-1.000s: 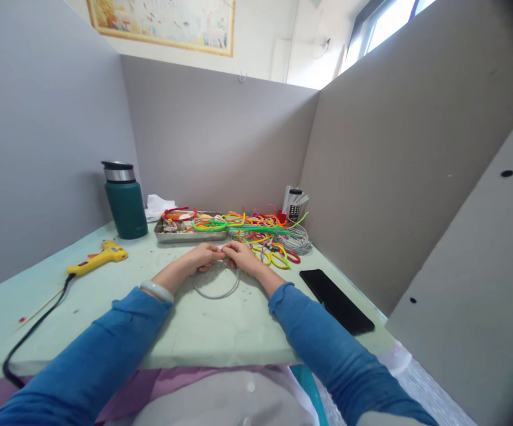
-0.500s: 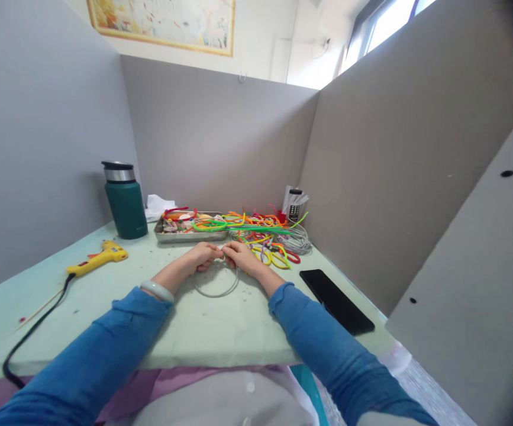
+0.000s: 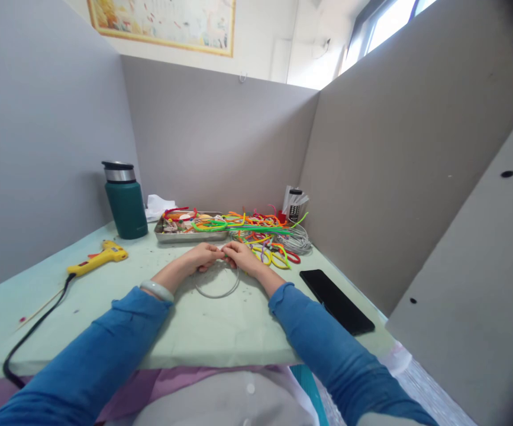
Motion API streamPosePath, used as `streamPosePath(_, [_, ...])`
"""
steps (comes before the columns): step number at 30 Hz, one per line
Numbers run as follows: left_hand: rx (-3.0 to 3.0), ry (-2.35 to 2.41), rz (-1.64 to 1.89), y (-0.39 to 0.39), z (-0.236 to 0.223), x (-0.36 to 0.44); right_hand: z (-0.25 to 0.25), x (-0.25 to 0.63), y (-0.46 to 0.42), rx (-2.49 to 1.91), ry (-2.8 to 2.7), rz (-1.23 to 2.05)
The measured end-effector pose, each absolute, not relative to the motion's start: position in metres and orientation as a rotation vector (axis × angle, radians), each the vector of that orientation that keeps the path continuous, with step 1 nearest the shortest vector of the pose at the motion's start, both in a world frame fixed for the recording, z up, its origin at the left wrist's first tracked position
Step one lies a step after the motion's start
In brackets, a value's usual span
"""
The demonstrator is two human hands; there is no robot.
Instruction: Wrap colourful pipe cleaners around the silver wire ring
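A thin grey hoop (image 3: 217, 296), its loop hanging toward me, is pinched at its far side between both hands. My left hand (image 3: 203, 257) is closed on it, fingertips meeting those of my right hand (image 3: 239, 257), which is closed on it too. Something small and greenish shows at the fingertips, too small to name. Just beyond my hands lie a metal tray (image 3: 193, 238) of small craft pieces and a tangle of coloured pipe cleaners (image 3: 267, 229).
A yellow glue gun (image 3: 100, 259) with a black cord lies at the left, near a green bottle (image 3: 126, 207). To the right is a black phone (image 3: 336, 300). A coil of grey wire (image 3: 299, 241) and a black-lidded container (image 3: 294, 205) sit at the back right. Grey partitions (image 3: 220, 136) surround the table.
Both hands stay together at nearly the same spot. The hoop has shifted very slightly; everything else is unchanged.
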State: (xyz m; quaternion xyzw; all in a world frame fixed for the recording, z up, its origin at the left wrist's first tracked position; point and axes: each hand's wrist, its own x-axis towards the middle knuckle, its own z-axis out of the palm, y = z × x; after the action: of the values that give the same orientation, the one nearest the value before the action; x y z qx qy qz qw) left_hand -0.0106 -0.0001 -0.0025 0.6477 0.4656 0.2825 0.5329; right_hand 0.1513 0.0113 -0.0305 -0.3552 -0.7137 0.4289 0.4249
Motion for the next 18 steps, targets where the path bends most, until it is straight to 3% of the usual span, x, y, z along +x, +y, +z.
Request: streamPosePath(18, [1.532, 1.1, 0.67, 0.003, -0.0044, -0.0133, -0.0333, 0.1521, 0.0145, -0.859, -1.79, 1.061])
